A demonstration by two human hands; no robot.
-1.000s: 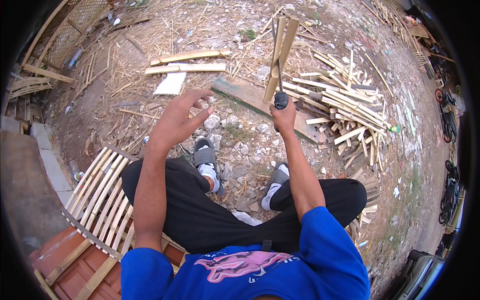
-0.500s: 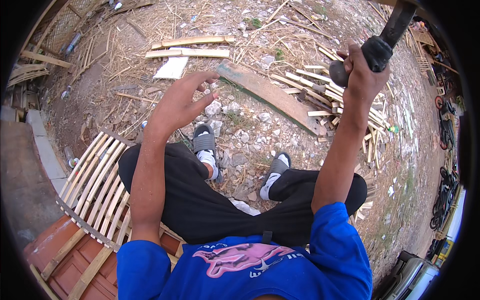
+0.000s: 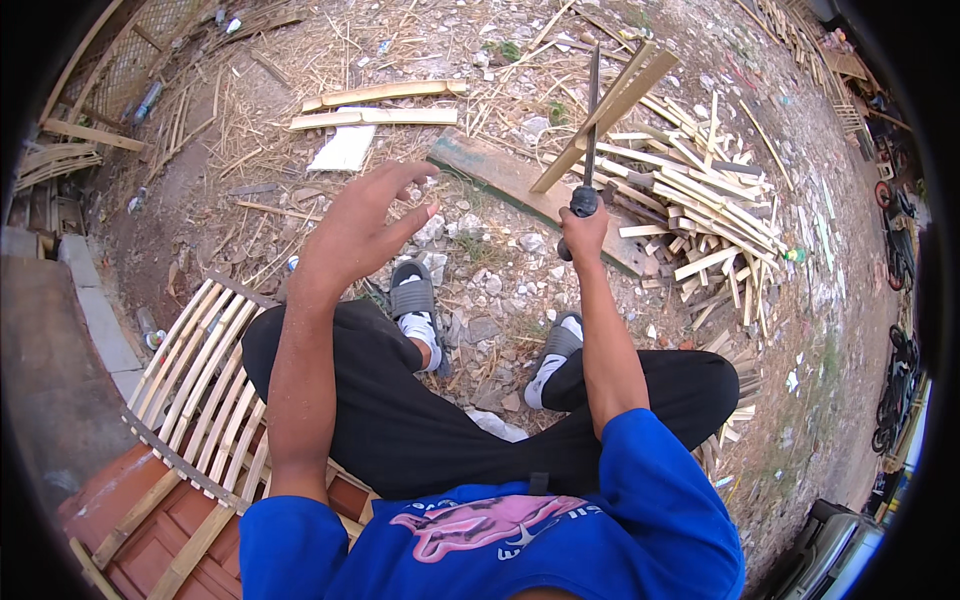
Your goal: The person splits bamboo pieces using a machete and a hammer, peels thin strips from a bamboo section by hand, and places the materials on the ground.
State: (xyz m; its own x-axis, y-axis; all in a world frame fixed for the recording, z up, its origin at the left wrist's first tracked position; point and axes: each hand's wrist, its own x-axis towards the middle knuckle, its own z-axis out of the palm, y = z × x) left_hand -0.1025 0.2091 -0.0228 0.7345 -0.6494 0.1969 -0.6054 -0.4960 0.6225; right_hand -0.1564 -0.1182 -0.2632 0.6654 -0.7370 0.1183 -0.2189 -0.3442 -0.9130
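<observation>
My right hand (image 3: 585,232) is closed around the black handle of a machete (image 3: 593,120), its long dark blade pointing away from me. A split bamboo piece (image 3: 632,90) stands tilted across the blade, its lower end near the wooden plank (image 3: 500,172). Whether the blade is cut into the bamboo or only lies against it, I cannot tell. My left hand (image 3: 365,222) hovers over the stony ground with fingers apart and nothing in it. Short of the plank's far end are two bamboo lengths (image 3: 385,95) and a white flat piece (image 3: 343,148).
A heap of split bamboo strips (image 3: 715,205) lies right of the plank. At my left, a curved slatted bamboo panel (image 3: 200,370) rests on a reddish-brown panelled board (image 3: 110,490). Rubble and straw cover the ground. Bicycles (image 3: 897,390) stand at the far right.
My right hand has swung down and left from its raised position at the upper right, bringing the machete to the bamboo piece above the plank. My left hand has barely moved.
</observation>
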